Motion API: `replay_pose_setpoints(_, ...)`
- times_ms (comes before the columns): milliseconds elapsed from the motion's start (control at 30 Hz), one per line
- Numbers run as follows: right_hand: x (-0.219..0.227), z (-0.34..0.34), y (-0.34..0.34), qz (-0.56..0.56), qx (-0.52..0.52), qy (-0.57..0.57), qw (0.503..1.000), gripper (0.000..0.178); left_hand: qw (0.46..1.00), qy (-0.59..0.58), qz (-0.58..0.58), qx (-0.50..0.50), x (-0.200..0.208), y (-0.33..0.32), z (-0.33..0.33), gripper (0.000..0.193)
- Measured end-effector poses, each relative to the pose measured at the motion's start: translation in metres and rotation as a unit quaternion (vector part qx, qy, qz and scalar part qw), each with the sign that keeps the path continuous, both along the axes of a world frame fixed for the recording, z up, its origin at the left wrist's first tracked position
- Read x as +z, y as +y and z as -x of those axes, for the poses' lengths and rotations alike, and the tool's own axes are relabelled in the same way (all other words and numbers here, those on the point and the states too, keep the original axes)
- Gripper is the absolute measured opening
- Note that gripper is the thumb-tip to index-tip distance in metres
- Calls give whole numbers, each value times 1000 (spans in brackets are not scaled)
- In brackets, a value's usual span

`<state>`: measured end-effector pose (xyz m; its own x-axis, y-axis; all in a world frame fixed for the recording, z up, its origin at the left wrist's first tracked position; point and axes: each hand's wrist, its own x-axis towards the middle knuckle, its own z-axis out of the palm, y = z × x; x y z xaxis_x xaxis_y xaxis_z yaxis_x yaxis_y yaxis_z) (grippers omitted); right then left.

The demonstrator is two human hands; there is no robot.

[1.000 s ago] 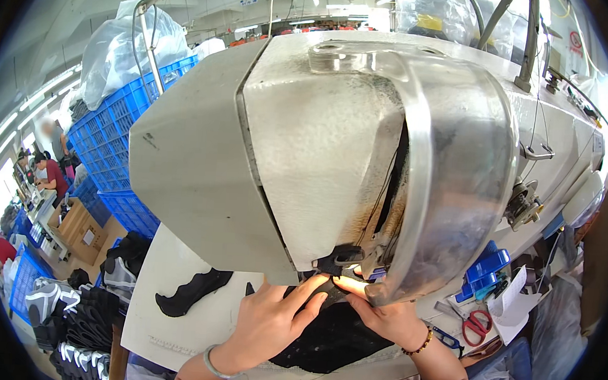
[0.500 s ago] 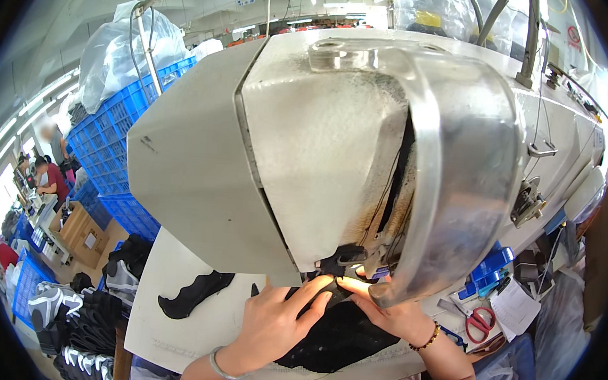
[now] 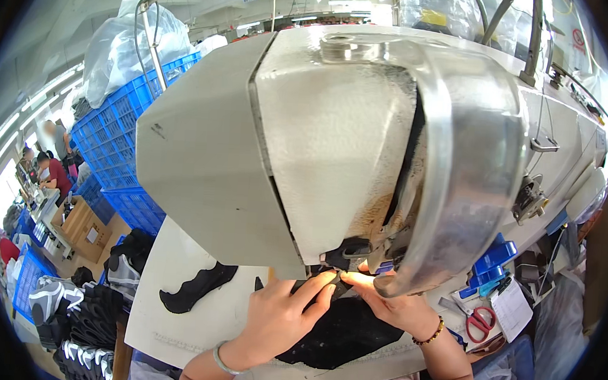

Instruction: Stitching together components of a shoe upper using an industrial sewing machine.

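A large grey-and-silver sewing machine [image 3: 327, 149] fills the middle of the view, its head hiding most of the spot where the fingers meet. Below it, a black fabric piece [image 3: 342, 335] lies on the pale table and runs up under the machine. My left hand [image 3: 283, 318] grips its upper edge between thumb and forefinger. From the right, my right hand [image 3: 402, 312] holds the same edge with bent fingers, its forefinger tip almost touching the left one. The right fingertips are partly covered by the machine's curved guard. Another black fabric piece [image 3: 197, 288] rests flat to the left.
Red-handled scissors [image 3: 479, 324], papers [image 3: 511, 308] and a blue holder [image 3: 491, 263] lie to the right. Stacked blue crates [image 3: 116, 133] stand at the left, above black-and-grey shoe parts [image 3: 91, 309]. People work far left beside a cardboard box [image 3: 84, 231].
The whole view has shifted slightly, so the machine sits a little farther right. Both hands keep nearly the same place on the black fabric piece.
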<state>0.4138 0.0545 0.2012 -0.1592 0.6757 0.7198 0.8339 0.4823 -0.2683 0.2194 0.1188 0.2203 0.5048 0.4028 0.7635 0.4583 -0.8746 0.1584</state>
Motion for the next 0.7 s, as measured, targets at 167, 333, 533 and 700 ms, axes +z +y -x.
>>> replay_pose_setpoints(167,3,4,1,-54,-16,-10,998,34,1000,2,0,7,3,-1,2,21)
replay_pose_setpoints(333,1,1,-1,-75,-42,-18,996,34,1000,-3,-23,4,4,-1,-3,22)
replay_pose_setpoints(533,6,4,-5,-51,-64,-54,995,33,1000,10,-13,21,4,-5,-1,21)
replay_pose_setpoints(700,-2,4,-8,-20,-68,-18,997,34,1000,3,6,16,5,-6,-2,22)
